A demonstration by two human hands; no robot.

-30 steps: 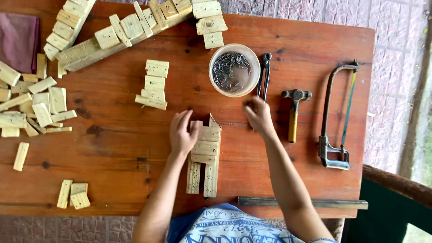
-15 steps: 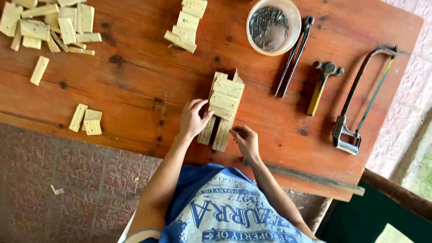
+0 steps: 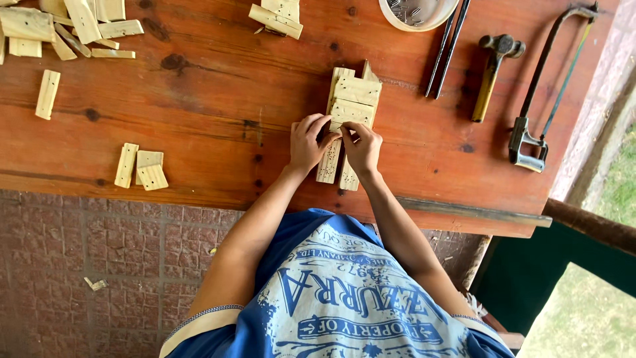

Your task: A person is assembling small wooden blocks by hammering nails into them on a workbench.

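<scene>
Both hands meet on a wooden assembly of pale slats that lies near the middle of the surface, close to its near edge. The left hand curls its fingers over the lower part of the assembly, beside the long upright slats, and the right hand pinches at the same spot with fingertips bent inward. Both are closed on the wood, the fingertips of the two hands almost touching.

Toward the far edge, a round bowl of small nails sits partly out of view, with pliers just beside it. A hammer lies further toward the right edge, and a hacksaw beyond it near the right corner. A heap of cut wood blocks fills the far left corner, a small stack lies at the far edge, and three loose pieces rest near the near edge on the left.
</scene>
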